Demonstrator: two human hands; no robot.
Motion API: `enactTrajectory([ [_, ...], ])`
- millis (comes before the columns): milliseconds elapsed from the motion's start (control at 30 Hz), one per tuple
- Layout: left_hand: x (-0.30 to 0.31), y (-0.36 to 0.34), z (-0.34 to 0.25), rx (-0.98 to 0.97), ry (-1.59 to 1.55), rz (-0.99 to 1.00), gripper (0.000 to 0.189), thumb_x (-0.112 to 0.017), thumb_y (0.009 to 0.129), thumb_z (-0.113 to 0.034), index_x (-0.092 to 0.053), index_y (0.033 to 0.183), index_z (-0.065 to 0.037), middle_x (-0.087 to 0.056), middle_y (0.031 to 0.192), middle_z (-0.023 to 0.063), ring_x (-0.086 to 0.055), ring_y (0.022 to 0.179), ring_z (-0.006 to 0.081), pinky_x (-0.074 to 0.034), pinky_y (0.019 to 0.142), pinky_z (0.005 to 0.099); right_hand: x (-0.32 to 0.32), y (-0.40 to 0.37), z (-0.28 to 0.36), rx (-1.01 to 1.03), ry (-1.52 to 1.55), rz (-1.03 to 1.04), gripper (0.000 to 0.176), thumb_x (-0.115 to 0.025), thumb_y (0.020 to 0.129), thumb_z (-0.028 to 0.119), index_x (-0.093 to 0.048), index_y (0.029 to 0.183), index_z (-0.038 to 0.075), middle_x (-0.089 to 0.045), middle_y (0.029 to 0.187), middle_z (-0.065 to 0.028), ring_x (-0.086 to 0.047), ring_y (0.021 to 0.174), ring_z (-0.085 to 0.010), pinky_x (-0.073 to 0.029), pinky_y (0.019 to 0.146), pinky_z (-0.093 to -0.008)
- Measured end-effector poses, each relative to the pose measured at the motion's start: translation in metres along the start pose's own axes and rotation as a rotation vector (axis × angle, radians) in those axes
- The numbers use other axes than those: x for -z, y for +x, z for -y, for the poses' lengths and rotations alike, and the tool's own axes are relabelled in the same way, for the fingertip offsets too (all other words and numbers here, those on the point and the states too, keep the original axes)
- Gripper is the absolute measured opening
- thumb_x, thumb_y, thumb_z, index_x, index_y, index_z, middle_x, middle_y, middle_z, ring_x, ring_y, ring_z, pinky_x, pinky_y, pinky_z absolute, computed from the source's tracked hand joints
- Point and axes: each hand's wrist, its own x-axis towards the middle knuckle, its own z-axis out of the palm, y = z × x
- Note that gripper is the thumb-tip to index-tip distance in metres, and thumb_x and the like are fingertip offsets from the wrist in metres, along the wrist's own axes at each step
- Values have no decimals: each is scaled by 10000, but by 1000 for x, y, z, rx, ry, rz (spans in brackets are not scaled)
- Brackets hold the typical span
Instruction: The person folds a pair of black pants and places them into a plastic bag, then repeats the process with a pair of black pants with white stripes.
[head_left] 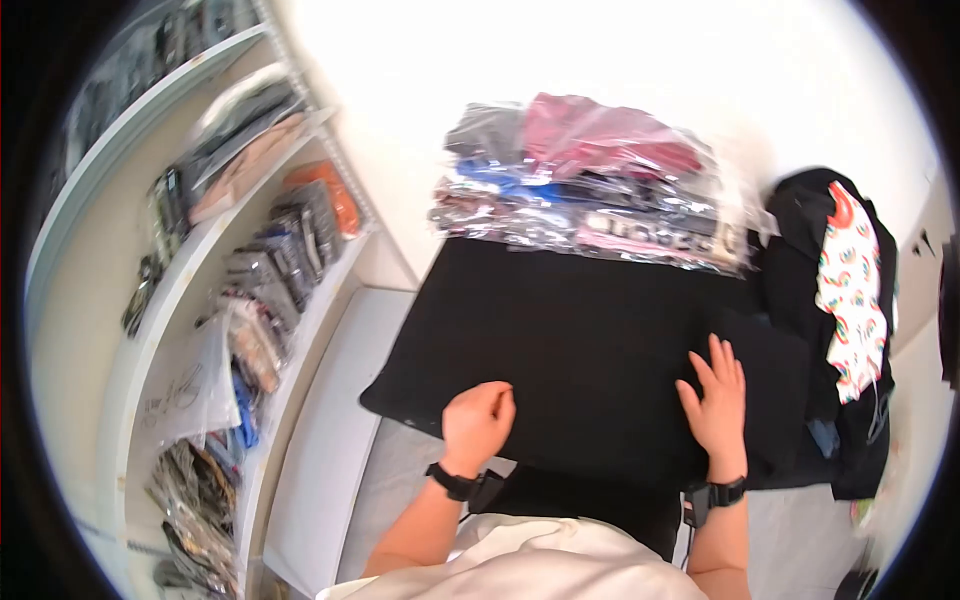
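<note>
A black cloth [570, 340] is spread over the table in front of me. Over its near left part, my left hand [478, 425] is closed with the fingers curled under; I cannot tell what they hold, if anything. My right hand [716, 400] lies open on the right side, fingers spread and pointing away from me. Beneath and beside it, a darker folded-looking layer of black fabric [765, 400] overlaps the cloth. Both wrists wear black straps with small devices.
Clothes in clear plastic bags [600, 190] are piled at the back of the table. To the right lie a dark garment heap [800, 215] and a white patterned cloth [853, 300]. On the left, shelves [210, 260] hold more bagged clothes.
</note>
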Motion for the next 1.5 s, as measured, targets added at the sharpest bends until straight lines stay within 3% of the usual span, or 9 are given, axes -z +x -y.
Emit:
enactTrajectory([
  [333, 17, -7, 15, -85, -203, 9, 49, -639, 821, -89, -657, 857, -62, -655, 780, 79, -643, 735, 271, -519, 669, 375, -20, 2, 47, 143, 43, -41, 387, -598, 870, 64, -532, 1239, -34, -415, 1454, -196, -362, 1358, -390, -286, 1119, -480],
  [533, 68, -24, 44, -54, -197, -111, 92, -672, 791, -25, -660, 878, -54, -626, 758, 68, -618, 720, 261, -507, 652, 359, -27, -6, 162, 468, 375, 300, 403, -616, 833, 22, -537, 1223, -41, -455, 1405, -215, -388, 1342, -393, -301, 1120, -461],
  [733, 143, -60, 128, 355, 55, -361, 114, -635, 837, -50, -669, 946, -46, -670, 847, 132, -643, 810, 314, -515, 710, 370, -61, -18, 192, 523, 273, 321, 345, -583, 856, 84, -574, 1173, -52, -527, 1331, -208, -456, 1283, -373, -325, 1093, -489],
  [867, 228, -85, 219, 633, 83, -833, 117, -575, 903, -63, -615, 1014, -58, -629, 919, 43, -560, 770, 131, -452, 664, 280, -62, -19, 191, 490, 289, 321, 345, -584, 852, 78, -574, 1173, -49, -541, 1315, -201, -461, 1281, -369, -327, 1093, -488],
  [933, 263, -109, 282, 619, 119, -1038, 248, -569, 896, -41, -534, 1141, -43, -589, 1031, 55, -581, 812, 143, -472, 684, 280, -60, -19, 194, 475, 257, 323, 337, -562, 855, 48, -578, 1180, -42, -545, 1322, -187, -468, 1274, -371, -349, 1078, -476],
  [1000, 303, -105, 293, 766, -486, -1294, 404, -589, 886, -30, -419, 1252, -28, -559, 1067, 104, -605, 825, 181, -502, 671, 291, -61, -20, 193, 484, 251, 314, 340, -562, 855, 48, -576, 1182, -41, -546, 1320, -187, -469, 1272, -373, -351, 1076, -475],
  [1100, 342, -104, 307, 815, -913, -1216, 498, -614, 881, -46, -344, 1299, -23, -551, 1064, 145, -623, 809, 213, -523, 631, 293, -62, -19, 193, 498, 246, 309, 342, -562, 856, 52, -572, 1186, -40, -547, 1318, -187, -470, 1270, -376, -353, 1073, -473],
  [1267, 353, -89, 308, 926, -572, -1339, 540, -681, 871, -145, -355, 1276, 0, -560, 940, 98, -569, 671, 156, -463, 530, 257, -61, -20, 193, 501, 239, 293, 330, -565, 860, 62, -576, 1173, -40, -551, 1312, -189, -476, 1264, -375, -356, 1070, -475],
  [1500, 356, -87, 324, 979, -641, -1220, 275, -718, 861, -285, -562, 951, -78, -501, 783, 0, -444, 569, 88, -330, 469, 245, -62, -22, 190, 498, 262, 271, 314, -564, 862, 69, -592, 1153, -46, -567, 1292, -190, -489, 1252, -369, -362, 1062, -474],
])
